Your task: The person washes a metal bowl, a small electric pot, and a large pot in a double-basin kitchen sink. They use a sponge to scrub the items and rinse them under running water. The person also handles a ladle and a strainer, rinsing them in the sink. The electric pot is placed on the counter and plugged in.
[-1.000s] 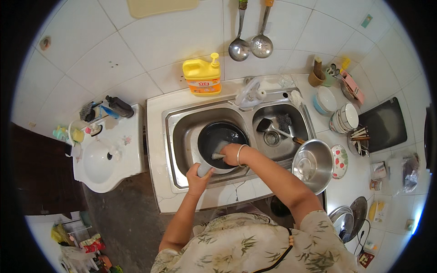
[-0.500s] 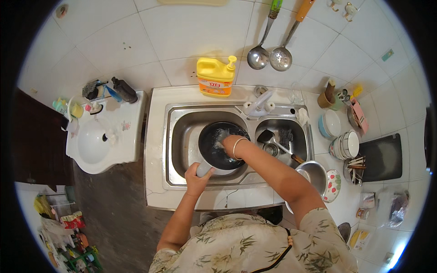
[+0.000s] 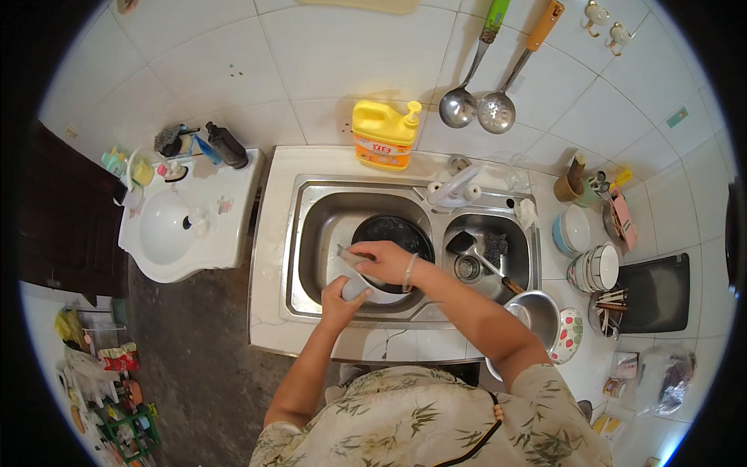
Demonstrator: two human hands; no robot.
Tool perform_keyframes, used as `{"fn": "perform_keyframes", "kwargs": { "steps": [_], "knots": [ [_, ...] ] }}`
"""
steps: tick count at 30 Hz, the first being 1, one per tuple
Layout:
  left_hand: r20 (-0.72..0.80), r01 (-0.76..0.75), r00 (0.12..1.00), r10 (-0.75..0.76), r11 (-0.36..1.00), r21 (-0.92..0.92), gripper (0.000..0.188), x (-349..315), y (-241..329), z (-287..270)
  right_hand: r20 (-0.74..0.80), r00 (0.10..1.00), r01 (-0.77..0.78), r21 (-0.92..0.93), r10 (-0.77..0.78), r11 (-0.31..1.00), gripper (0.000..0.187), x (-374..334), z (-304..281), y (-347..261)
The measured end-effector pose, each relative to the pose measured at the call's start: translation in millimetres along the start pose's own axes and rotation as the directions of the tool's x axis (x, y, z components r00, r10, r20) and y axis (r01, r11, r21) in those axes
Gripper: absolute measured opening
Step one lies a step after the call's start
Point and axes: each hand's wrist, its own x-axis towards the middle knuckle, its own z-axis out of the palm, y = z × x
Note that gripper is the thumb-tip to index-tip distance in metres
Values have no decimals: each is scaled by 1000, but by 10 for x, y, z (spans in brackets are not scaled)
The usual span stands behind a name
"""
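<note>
A black frying pan [image 3: 395,230] with a pale outer wall sits tilted in the large left basin of the steel sink [image 3: 319,204]. My left hand [image 3: 339,307] is wrapped round the pan's grey handle [image 3: 356,288]. Over the root of that handle, my right hand [image 3: 381,261] is closed with fingers bent on a greyish scrubbing pad [image 3: 352,256], mostly hidden under the fingers. The pad presses against the pan's near-left side. The pan's near rim is partly covered by my right hand and wrist.
The right basin holds a black spatula [image 3: 462,243] and a dark scourer [image 3: 496,247]. A steel bowl [image 3: 537,315] stands at the sink's near right corner. Behind the sink are a yellow detergent jug [image 3: 381,140] and a white faucet [image 3: 454,188]. Stacked bowls [image 3: 601,266] stand to the right.
My right hand has moved left from the pan's inside to the root of its handle, taking the pad along. My left hand still grips the handle. The view has shifted slightly.
</note>
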Motion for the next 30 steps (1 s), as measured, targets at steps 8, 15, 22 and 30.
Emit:
{"fn": "perform_keyframes", "kwargs": {
  "steps": [8, 15, 22, 30],
  "knots": [
    [-81, 15, 997, -17, 1000, -24, 33, -109, 38, 39, -307, 902, -425, -510, 304, 748, 29, 408, -451, 434],
    [-182, 19, 983, -22, 1000, -23, 34, -204, -96, 66, -215, 770, -503, -783, 601, 365, 38, 15, -727, 190],
    [-127, 89, 988, -93, 995, -42, 35, -125, -166, 12, -313, 824, -561, -564, 472, 606, 35, -192, -583, 608],
    [334, 303, 903, -269, 952, -53, 40, 91, -340, -259, -630, 706, -619, -327, 324, 714, 26, -365, -232, 781]
  ]
}}
